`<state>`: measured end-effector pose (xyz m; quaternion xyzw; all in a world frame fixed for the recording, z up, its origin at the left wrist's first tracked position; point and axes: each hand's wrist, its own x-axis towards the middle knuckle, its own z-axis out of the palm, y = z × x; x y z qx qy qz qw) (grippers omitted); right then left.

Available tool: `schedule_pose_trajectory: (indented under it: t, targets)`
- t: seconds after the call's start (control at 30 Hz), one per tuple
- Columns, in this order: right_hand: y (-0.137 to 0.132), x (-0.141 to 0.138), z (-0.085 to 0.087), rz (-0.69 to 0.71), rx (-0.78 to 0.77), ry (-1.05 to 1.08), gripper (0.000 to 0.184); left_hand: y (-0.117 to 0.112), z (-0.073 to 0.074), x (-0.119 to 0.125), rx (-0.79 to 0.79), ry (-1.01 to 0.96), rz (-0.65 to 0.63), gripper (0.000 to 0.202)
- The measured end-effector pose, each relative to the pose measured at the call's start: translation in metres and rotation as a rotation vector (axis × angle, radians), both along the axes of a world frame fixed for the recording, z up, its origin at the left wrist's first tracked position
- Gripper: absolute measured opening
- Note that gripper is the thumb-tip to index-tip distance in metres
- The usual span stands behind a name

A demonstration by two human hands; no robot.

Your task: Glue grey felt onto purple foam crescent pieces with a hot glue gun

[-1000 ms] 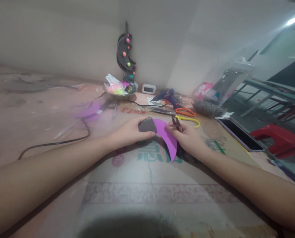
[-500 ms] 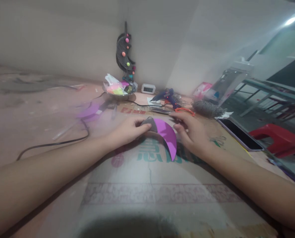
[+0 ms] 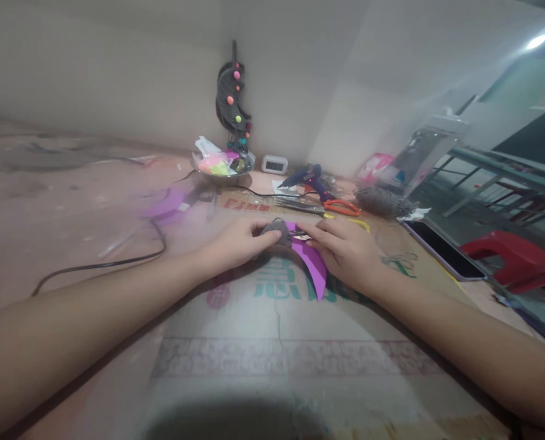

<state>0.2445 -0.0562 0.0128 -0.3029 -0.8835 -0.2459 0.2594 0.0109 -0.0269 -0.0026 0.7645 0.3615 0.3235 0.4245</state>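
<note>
A purple crescent-shaped foam piece (image 3: pixel 315 266) lies on a flattened cardboard sheet (image 3: pixel 272 324). Its upper end carries a patch wrapped in grey yarn (image 3: pixel 276 231). My left hand (image 3: pixel 240 243) pinches that grey end from the left, fingers closed on it. My right hand (image 3: pixel 345 249) lies over the crescent's right side, its fingers stretched flat and pressing near the grey patch. Nothing shows inside the right hand.
Behind the hands lie orange-handled scissors (image 3: pixel 331 208), a blue glue gun (image 3: pixel 306 176), a grey yarn bundle (image 3: pixel 382 200) and a metal bowl of scraps (image 3: pixel 221 166). A black cable (image 3: pixel 116 260) runs at left. A phone (image 3: pixel 441 247) and a red stool (image 3: pixel 515 256) sit at right.
My right hand, which held a small brown piece a second ago, reached back toward the scissors and now rests flat on the crescent without it. The left hand kept its grip.
</note>
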Motion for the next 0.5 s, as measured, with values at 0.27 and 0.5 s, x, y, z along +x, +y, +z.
schedule_pose_trajectory:
  t: [0.27, 0.5]
  targets:
    - [0.0001, -0.001, 0.0011, -0.017, 0.052, -0.033, 0.028, 0.0002, -0.0001, -0.0005, 0.014, -0.009, -0.031, 0.026]
    - [-0.0006, -0.0015, 0.0008, -0.018, 0.046, -0.028, 0.027, -0.0022, 0.0031, -0.0015, 0.003, 0.016, -0.039, 0.028]
